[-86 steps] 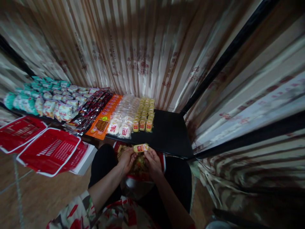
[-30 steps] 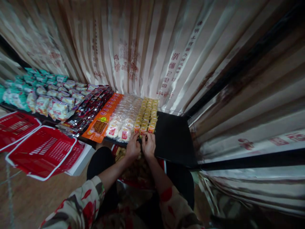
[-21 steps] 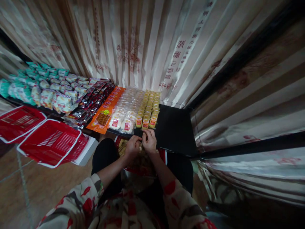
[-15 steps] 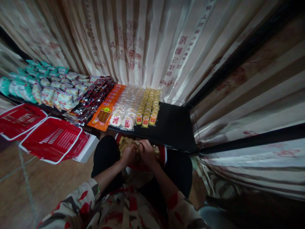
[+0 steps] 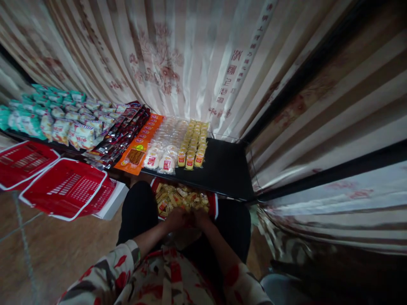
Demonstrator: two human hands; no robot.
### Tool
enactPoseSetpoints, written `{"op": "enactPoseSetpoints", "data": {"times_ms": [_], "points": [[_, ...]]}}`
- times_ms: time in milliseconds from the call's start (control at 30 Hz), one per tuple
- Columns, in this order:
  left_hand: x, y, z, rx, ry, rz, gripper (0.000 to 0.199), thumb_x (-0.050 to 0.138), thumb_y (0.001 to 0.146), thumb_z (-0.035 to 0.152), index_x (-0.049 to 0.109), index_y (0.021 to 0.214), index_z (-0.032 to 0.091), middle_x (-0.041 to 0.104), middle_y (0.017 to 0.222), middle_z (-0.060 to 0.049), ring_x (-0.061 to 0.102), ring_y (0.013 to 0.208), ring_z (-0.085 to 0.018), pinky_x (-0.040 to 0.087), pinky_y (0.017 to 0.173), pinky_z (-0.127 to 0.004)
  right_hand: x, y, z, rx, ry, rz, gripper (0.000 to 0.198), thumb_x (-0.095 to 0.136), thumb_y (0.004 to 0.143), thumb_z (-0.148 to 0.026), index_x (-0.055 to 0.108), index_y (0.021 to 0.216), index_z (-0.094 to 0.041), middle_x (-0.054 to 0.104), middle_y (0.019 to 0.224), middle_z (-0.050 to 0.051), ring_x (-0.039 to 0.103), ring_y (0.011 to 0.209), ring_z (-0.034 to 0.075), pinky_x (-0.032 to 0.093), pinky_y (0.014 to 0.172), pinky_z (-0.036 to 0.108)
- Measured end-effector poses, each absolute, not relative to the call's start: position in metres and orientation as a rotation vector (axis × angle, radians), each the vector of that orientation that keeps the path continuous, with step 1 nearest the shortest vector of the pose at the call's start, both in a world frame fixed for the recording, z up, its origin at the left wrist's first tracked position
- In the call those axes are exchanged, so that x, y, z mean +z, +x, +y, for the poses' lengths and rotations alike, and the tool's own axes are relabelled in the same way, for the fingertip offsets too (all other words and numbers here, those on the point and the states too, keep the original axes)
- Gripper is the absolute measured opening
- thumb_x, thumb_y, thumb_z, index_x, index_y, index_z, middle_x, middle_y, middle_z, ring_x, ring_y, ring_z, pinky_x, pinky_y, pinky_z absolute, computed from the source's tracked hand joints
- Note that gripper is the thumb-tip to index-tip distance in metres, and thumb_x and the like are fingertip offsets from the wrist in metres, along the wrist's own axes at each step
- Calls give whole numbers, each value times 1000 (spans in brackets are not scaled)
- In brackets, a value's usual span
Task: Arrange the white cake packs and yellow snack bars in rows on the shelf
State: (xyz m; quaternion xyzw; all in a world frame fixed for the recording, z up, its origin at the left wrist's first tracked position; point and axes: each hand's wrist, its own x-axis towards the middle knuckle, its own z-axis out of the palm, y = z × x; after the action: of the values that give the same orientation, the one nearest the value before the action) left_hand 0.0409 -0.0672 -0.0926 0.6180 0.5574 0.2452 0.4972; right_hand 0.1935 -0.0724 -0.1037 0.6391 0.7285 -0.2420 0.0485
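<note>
Between my knees sits a red basket (image 5: 216, 207) with a white rim, filled with small yellow-wrapped snack packets (image 5: 178, 197). My left hand (image 5: 176, 218) and my right hand (image 5: 200, 217) are close together over the near side of the pile. The fingers of both hands look curled inward. Dim light and blur hide what they hold, if anything. Just beyond the basket, on a black shelf (image 5: 229, 169), stand rows of yellow-wrapped snack packets (image 5: 190, 157) much like those in the basket.
Left along the shelf lie round white wrapped crackers (image 5: 167, 162), an orange bag (image 5: 135, 154), dark red packets (image 5: 117, 135), and white (image 5: 81, 134) and green bags (image 5: 30, 123). Red baskets (image 5: 68, 186) and a white box (image 5: 112, 201) are at lower left. Curtains (image 5: 190, 55) hang behind.
Both hands have drawn back toward me, from the middle of the pile to its near side. More yellow packets show in the basket. The view has shifted slightly.
</note>
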Motion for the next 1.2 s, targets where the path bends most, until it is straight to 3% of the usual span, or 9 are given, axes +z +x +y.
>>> {"op": "enactPoseSetpoints", "data": {"times_ms": [167, 367, 533, 667, 833, 967, 1200], "points": [[-93, 44, -65, 643, 1512, 1329, 18, 55, 61, 5, 62, 60, 21, 58, 60, -1, 58, 67, -18, 44, 75, -30, -90, 193, -67, -735, 1934, 2205, 42, 41, 77, -6, 54, 117, -13, 61, 112, 17, 56, 104, 23, 39, 87, 32], [-92, 38, -62, 720, 1539, 1293, 31, 58, 62, 9, 65, 90, 21, 65, 92, -7, 59, 90, -24, 42, 84, -30, -54, 198, -52, -877, 1915, 2383, 29, 50, 74, -16, 58, 103, -17, 64, 104, 9, 57, 98, 20, 40, 84, 27], [-88, 38, -58, 710, 1623, 1254, 24, 57, 69, 16, 65, 91, 20, 67, 89, -6, 61, 86, -23, 44, 81, -30, -27, 203, -40, -1020, 1855, 2545, 40, 55, 71, -17, 56, 111, -22, 61, 113, 5, 51, 108, 21, 35, 94, 32], [-77, 42, -47, 673, 1643, 1340, 26, 53, 73, 20, 61, 98, 16, 66, 97, -8, 60, 90, -23, 44, 84, -34, -17, 203, -32, -1118, 2094, 2630, 42, 55, 72, -19, 55, 114, -20, 59, 115, 8, 51, 110, 22, 36, 97, 35], [-56, 47, -30, 719, 1642, 1355, 28, 50, 77, 27, 58, 102, 16, 66, 99, -5, 59, 89, -18, 45, 81, -30, -30, 199, -23, -1700, 2660, 2322, 52, 59, 70, -32, 46, 119, -20, 65, 95, 5, 63, 80, 18, 50, 76, 34], [-43, 53, -20, 761, 1584, 1322, 30, 51, 77, 28, 58, 104, 17, 66, 95, -3, 59, 81, -16, 46, 76, -27, -43, 196, -19, -2250, 2734, 2149, 46, 65, 64, -35, 51, 105, -19, 67, 86, 4, 64, 76, 18, 52, 71, 32], [-22, 64, -5, 789, 1606, 1386, 31, 51, 76, 24, 57, 106, 17, 64, 92, -3, 56, 71, -13, 47, 72, -27, -32, 198, -9, -2370, 2842, 2087, 36, 68, 61, -33, 58, 92, -18, 68, 85, 5, 64, 79, 18, 51, 77, 32]]}}
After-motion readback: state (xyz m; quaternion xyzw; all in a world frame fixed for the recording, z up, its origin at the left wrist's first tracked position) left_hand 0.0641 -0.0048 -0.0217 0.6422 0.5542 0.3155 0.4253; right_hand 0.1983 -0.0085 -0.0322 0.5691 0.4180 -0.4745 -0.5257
